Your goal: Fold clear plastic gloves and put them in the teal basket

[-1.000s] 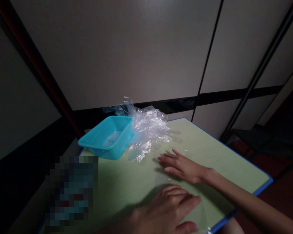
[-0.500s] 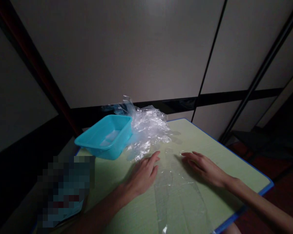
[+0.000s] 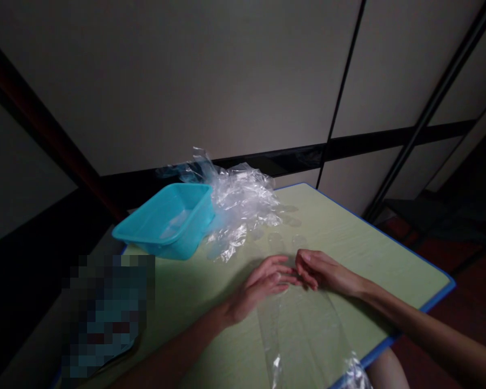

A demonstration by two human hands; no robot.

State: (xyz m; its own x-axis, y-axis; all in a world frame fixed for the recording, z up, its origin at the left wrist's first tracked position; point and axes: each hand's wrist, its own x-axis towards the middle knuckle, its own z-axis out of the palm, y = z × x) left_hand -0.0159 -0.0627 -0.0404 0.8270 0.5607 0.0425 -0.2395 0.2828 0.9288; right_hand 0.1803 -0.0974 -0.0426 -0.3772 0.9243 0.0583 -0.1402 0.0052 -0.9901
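Note:
A long clear plastic glove (image 3: 303, 324) lies flat on the table, its finger-shaped ends pointing away from me and its lower part reaching the near edge. My left hand (image 3: 263, 283) is over its middle, open, with the fingers spread and stretched to the right. Close beside those fingertips is my right hand (image 3: 319, 270), its fingers loosely bent downward over the glove. No plastic is visibly lifted in either hand. Whether the fingertips touch the glove or each other is hard to see.
A heap of crumpled clear plastic (image 3: 245, 197) rests at the back of the pale green table (image 3: 372, 275), which has a blue edge. Left of the heap stands a turquoise basin (image 3: 157, 221) with something whitish inside. A pixelated object (image 3: 109, 319) is at front left. Pale cabinet panels (image 3: 210, 81) rise behind.
My hands have come together over the glove: the left moved right with fingers spreading, the right moved slightly left with fingers bending. The view has shifted slightly.

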